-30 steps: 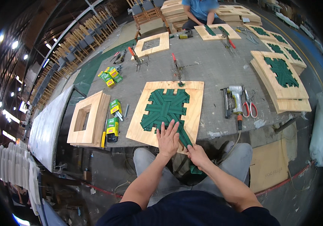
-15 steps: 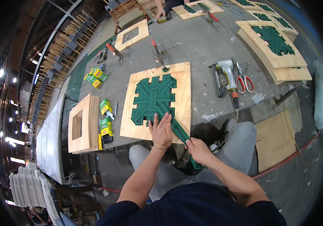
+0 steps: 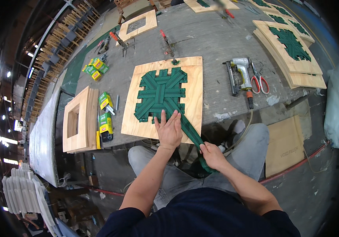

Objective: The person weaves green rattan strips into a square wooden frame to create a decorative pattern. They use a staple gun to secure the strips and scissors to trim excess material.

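A square plywood panel [image 3: 193, 102] lies in front of me at the table's near edge. Crossed strips of green webbing [image 3: 159, 89] cover its middle, with short ends sticking out around them. My left hand [image 3: 169, 130] rests flat on the panel's lower part, fingers spread over the webbing. One long green strap [image 3: 192, 133] runs from beside those fingertips diagonally past the panel's near edge. Below that edge my right hand [image 3: 213, 155] grips the strap, and its tail hangs toward my lap.
Right of the panel lie a pneumatic staple gun [image 3: 240, 75] with its hose and red-handled scissors [image 3: 260, 81]. Stacked plywood frames [image 3: 76, 118] and green-yellow boxes [image 3: 105, 123] stand left. A toggle clamp [image 3: 167, 43] sits behind the panel; finished panels [image 3: 292, 47] are piled far right.
The view has shifted slightly. Both hands keep their places on the webbing and strap. The other person's hand at the far edge has gone out of view.
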Tool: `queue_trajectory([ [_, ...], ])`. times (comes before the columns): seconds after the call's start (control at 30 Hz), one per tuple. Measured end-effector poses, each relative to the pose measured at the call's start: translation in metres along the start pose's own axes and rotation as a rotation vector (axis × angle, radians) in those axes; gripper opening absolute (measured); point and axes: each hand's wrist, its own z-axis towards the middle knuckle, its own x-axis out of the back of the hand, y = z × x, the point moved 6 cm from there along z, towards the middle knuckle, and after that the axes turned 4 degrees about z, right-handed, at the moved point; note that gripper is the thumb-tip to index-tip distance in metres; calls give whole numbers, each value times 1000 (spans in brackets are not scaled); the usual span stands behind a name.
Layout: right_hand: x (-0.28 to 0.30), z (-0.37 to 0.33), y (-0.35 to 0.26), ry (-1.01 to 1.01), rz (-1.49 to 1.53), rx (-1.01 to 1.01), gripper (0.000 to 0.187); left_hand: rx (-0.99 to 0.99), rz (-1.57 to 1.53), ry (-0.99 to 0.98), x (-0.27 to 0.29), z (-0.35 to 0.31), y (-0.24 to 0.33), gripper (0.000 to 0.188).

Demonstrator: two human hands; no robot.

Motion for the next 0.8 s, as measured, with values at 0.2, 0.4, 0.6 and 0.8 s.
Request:
queue_trajectory([
  [0.2, -2, 5, 3, 1, -106, 41, 37, 12, -31, 26, 3, 0, -1, 42],
  [0.4, -4, 16, 15, -60, -59, 107, 30, -87, -245, 140, 34, -8, 6, 31],
  [0.6, -7, 26, 28, -151, -30, 152, 26, 162, -541, -280, 52, -90, 40, 25],
  [0.8, -9, 33, 30, -172, -46, 276, 30, 239, -723, -602, -30, -97, 57, 56],
])
